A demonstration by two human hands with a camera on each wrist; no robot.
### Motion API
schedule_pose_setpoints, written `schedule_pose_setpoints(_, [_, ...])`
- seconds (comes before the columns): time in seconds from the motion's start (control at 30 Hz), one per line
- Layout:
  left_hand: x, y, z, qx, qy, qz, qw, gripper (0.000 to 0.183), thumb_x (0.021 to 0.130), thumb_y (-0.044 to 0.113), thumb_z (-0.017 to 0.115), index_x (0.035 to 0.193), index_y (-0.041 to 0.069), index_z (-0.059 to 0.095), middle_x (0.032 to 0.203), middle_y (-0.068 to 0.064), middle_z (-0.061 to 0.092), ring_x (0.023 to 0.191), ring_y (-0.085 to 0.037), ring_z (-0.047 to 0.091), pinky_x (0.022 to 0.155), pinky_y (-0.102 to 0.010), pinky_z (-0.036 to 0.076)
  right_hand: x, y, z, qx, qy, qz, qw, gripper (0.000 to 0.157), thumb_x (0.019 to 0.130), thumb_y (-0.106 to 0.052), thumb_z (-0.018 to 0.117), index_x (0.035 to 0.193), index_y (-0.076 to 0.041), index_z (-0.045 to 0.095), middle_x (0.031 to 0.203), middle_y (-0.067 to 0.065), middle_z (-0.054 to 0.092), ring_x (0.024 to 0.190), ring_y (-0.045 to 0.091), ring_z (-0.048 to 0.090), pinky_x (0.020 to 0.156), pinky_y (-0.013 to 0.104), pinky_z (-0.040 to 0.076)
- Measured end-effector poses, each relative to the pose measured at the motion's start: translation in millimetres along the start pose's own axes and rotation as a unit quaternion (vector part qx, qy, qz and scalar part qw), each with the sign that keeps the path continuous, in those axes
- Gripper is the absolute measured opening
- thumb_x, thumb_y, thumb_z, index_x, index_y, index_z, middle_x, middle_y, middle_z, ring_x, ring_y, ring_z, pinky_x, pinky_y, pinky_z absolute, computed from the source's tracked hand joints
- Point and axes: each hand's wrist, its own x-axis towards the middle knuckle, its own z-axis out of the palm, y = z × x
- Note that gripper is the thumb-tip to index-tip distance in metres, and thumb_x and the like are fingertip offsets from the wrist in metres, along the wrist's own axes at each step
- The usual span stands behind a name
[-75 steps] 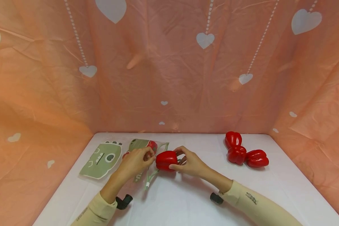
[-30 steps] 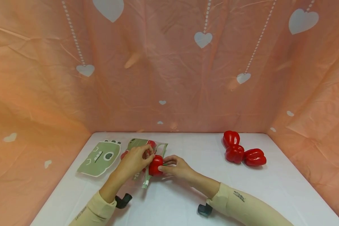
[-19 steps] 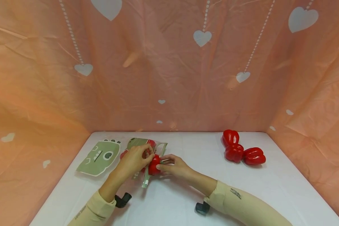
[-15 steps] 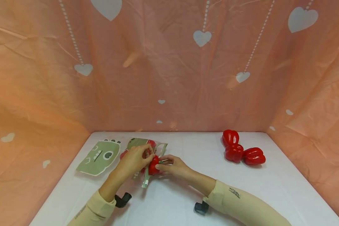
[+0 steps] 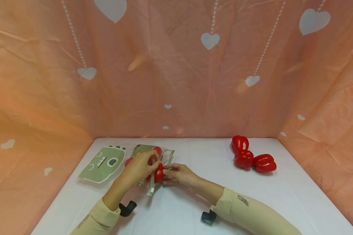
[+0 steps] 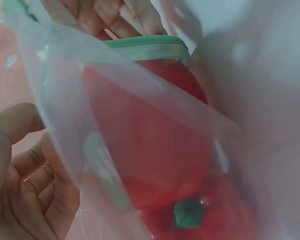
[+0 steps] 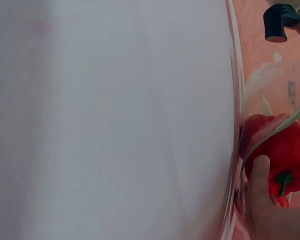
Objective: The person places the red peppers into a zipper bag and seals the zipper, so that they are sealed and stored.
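My left hand [image 5: 139, 168] pinches one edge of a clear zip bag [image 5: 151, 188] with a green printed pattern. In the left wrist view, that hand's thumb [image 6: 17, 122] meets the film at the bag's side. A red bell pepper [image 5: 159, 176] sits in the bag's mouth, mostly past the green zip strip. At its stem end is my right hand [image 5: 182, 175], thumb [image 7: 261, 187] and a finger on either side of the green stem [image 7: 283, 182]. Deeper in the bag lies another red pepper [image 6: 229, 215], seen through the film.
Left of the bag lies a flat green bag [image 5: 101, 166] with a one-eyed monster face. On the right of the white table [image 5: 194, 202], three red bell peppers [image 5: 243, 160] lie touching. A peach curtain [image 5: 185, 81] with hearts encloses the back and sides.
My right hand has moved left, carrying the bell pepper from in front of the bag into its mouth. The left hand keeps its hold on the bag's edge.
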Motion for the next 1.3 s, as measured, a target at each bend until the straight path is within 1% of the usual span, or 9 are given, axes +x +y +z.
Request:
schedule_pose_setpoints(0.27, [-0.9,-0.7,-0.5,0.005,-0.004,-0.006,1.0000,0.010,0.099,0.016,0.076,0.096,0.015,0.067,0.070,0.007,0.059,0.059,-0.009,0.051,0.055,-0.026,0.044,3,3,2.8,-0.024,0.002,-0.017,1.000,0.043,0.106,-0.006,0.065,0.144,0.012,0.056,0.129,0.029,0.071,0.113,0.037,0.075,0.098,0.042,0.059])
schedule_pose_setpoints(0.43, [0.4,-1.0,-1.9,0.005,-0.004,-0.001,1.0000,0.010,0.099,0.016,0.077,0.095,0.015,0.067,0.070,0.007,0.059,0.059,-0.009,0.051,0.055,-0.026,0.043,6,4,4.2,-0.027,0.006,-0.026,0.999,0.040,0.105,-0.004,0.066,0.142,0.011,0.058,0.123,0.027,0.074,0.108,0.030,0.077,0.097,0.040,0.060])
schedule_pose_setpoints(0.57, [1.2,-0.9,-2.9,0.007,-0.002,0.007,0.9999,0.011,0.099,0.015,0.077,0.095,0.015,0.067,0.070,0.008,0.059,0.059,-0.009,0.051,0.056,-0.026,0.044,9,3,6.7,-0.042,0.015,-0.031,0.999,0.039,0.103,-0.004,0.070,0.139,0.010,0.062,0.116,0.024,0.077,0.103,0.023,0.077,0.095,0.037,0.061])
schedule_pose_setpoints(0.67, [1.6,-0.8,-3.3,0.007,0.000,0.015,0.9999,0.011,0.098,0.015,0.077,0.094,0.014,0.067,0.070,0.008,0.059,0.059,-0.008,0.051,0.056,-0.026,0.044,10,2,9.0,-0.051,0.014,-0.033,0.998,0.039,0.102,-0.004,0.071,0.137,0.009,0.062,0.116,0.024,0.077,0.104,0.023,0.077,0.095,0.036,0.060])
schedule_pose_setpoints(0.87, [2.0,-1.4,-3.1,0.007,0.004,0.023,0.9997,0.010,0.098,0.014,0.077,0.094,0.014,0.068,0.070,0.009,0.059,0.059,-0.008,0.051,0.056,-0.025,0.043,12,2,11.5,-0.022,-0.005,-0.033,0.999,0.040,0.101,0.003,0.067,0.139,0.013,0.058,0.119,0.028,0.075,0.105,0.032,0.078,0.097,0.042,0.060])
schedule_pose_setpoints(0.93, [2.4,-1.5,-3.2,0.007,0.004,0.026,0.9996,0.010,0.098,0.014,0.077,0.093,0.015,0.068,0.070,0.009,0.060,0.060,-0.007,0.051,0.056,-0.025,0.043,12,2,12.0,-0.025,-0.012,-0.038,0.999,0.041,0.101,0.003,0.067,0.140,0.013,0.058,0.120,0.027,0.074,0.103,0.029,0.078,0.096,0.041,0.060])
schedule_pose_setpoints(1.07, [2.5,-1.5,-3.5,0.005,0.000,0.031,0.9995,0.010,0.098,0.014,0.077,0.093,0.015,0.068,0.072,0.009,0.060,0.061,-0.007,0.052,0.057,-0.026,0.043,13,2,12.8,-0.083,-0.032,-0.045,0.995,0.045,0.100,-0.003,0.070,0.142,0.010,0.060,0.124,0.022,0.075,0.103,0.017,0.074,0.093,0.031,0.060])
schedule_pose_setpoints(1.17, [1.9,-1.9,-3.8,0.001,-0.005,0.028,0.9996,0.010,0.099,0.014,0.076,0.094,0.015,0.068,0.073,0.009,0.061,0.060,-0.008,0.052,0.057,-0.026,0.043,12,0,11.7,-0.107,-0.066,-0.041,0.991,0.049,0.102,-0.003,0.068,0.148,0.009,0.056,0.132,0.023,0.071,0.114,0.020,0.072,0.096,0.030,0.057])
schedule_pose_setpoints(1.3, [0.9,-2.8,-3.9,-0.002,-0.011,0.023,0.9997,0.010,0.099,0.014,0.076,0.094,0.015,0.068,0.074,0.008,0.061,0.060,-0.008,0.052,0.057,-0.026,0.044,10,-3,7.0,-0.092,-0.100,-0.025,0.990,0.052,0.105,-0.001,0.063,0.154,0.010,0.048,0.143,0.028,0.064,0.131,0.033,0.066,0.105,0.036,0.055])
